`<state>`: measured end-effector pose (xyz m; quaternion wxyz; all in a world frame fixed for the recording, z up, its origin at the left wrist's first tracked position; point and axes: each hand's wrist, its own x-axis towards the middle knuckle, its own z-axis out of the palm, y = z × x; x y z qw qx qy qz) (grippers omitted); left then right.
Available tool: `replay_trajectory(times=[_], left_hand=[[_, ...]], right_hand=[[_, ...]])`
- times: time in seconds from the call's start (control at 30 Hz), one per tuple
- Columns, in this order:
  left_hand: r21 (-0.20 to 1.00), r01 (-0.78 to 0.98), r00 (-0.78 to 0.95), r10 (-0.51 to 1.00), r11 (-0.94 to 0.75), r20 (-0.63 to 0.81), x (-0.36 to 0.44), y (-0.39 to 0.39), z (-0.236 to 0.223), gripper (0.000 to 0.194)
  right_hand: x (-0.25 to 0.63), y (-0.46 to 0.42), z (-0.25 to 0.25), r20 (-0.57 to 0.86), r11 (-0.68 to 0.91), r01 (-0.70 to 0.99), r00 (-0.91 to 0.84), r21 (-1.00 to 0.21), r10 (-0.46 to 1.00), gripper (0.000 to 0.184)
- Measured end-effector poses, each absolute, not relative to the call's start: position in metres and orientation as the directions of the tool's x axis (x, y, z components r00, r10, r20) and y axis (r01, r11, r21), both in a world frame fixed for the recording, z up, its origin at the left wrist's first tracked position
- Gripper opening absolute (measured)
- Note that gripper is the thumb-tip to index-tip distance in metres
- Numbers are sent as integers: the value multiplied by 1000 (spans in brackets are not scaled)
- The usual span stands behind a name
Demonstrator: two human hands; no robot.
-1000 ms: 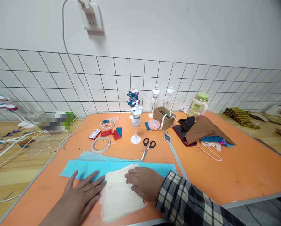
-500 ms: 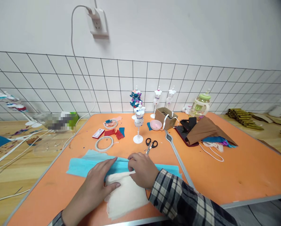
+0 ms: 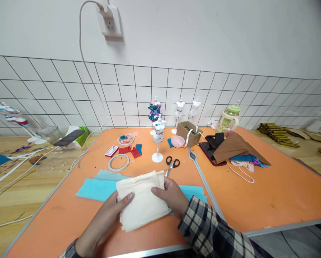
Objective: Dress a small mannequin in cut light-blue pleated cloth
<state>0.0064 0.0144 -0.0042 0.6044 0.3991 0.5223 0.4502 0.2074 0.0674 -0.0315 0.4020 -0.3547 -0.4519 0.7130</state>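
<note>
Between both hands I hold up a folded cream-white cloth (image 3: pixel 142 200) with ragged edges. My left hand (image 3: pixel 110 211) grips its left side, thumb on the front face. At the right side, my right hand (image 3: pixel 173 197) pinches it, thumb in front and fingers behind. Under and behind it, a light blue folded cloth (image 3: pixel 98 188) lies across the table, partly covered. Just beyond are black-handled scissors (image 3: pixel 171 165) and a small white dress-form stand (image 3: pixel 158 136) wrapped with thin bands.
On the orange tabletop (image 3: pixel 251 200) lie tape rolls (image 3: pixel 118 162), red scraps (image 3: pixel 135 152) and a small box (image 3: pixel 112 151). Further back stand a pink bowl (image 3: pixel 178 141), a cardboard box (image 3: pixel 188 134) and more dress forms. Brown fabric (image 3: pixel 235 148) and a bottle (image 3: pixel 229 118) are at right.
The cream cloth was lying flat on the table under my hands; now it is lifted and held tilted toward me. My right hand has shifted slightly right, to its edge.
</note>
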Motion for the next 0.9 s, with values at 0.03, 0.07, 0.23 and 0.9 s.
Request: replay_trajectory(times=[0.03,0.07,0.23,0.9], left_hand=[[940,-148,76,951,308,-300,9,14,-4,57],[933,-154,91,945,324,-313,10,14,-4,60],[957,-61,36,958,285,-283,-3,15,-9,46],[988,12,-104,982,-156,156,-18,3,-20,49]], right_hand=[[208,67,-31,-137,-270,-284,-411,-920,901,52],[208,66,-30,-127,-270,-299,-421,-915,898,52],[219,65,-30,-193,-340,-157,-577,-927,794,48],[214,57,-22,-82,-95,-85,-140,-992,987,36]])
